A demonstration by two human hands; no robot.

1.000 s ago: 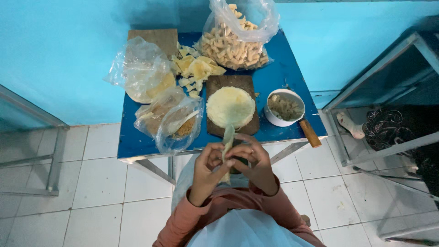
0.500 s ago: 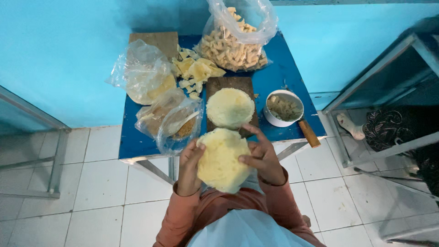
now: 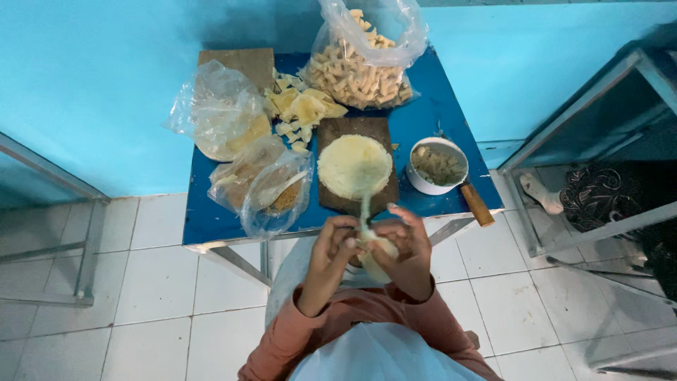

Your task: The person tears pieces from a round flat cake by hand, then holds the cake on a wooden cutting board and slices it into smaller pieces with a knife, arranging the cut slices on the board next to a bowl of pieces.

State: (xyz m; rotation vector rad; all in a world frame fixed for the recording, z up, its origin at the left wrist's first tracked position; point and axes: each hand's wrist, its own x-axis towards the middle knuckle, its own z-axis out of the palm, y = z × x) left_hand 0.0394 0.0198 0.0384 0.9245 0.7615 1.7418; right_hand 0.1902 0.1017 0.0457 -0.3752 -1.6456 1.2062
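You face a turquoise wall [image 3: 92, 85] above a white tiled floor [image 3: 155, 282]. A blue table [image 3: 430, 120] stands against it, metal frames [image 3: 585, 233] on either side

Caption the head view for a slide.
Both hands, left hand and right hand, pinch a pale dough piece above a blue table.

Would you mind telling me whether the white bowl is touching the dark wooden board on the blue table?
Apart. In the head view, a strip of blue table shows between the white bowl and the right edge of the dark wooden board.
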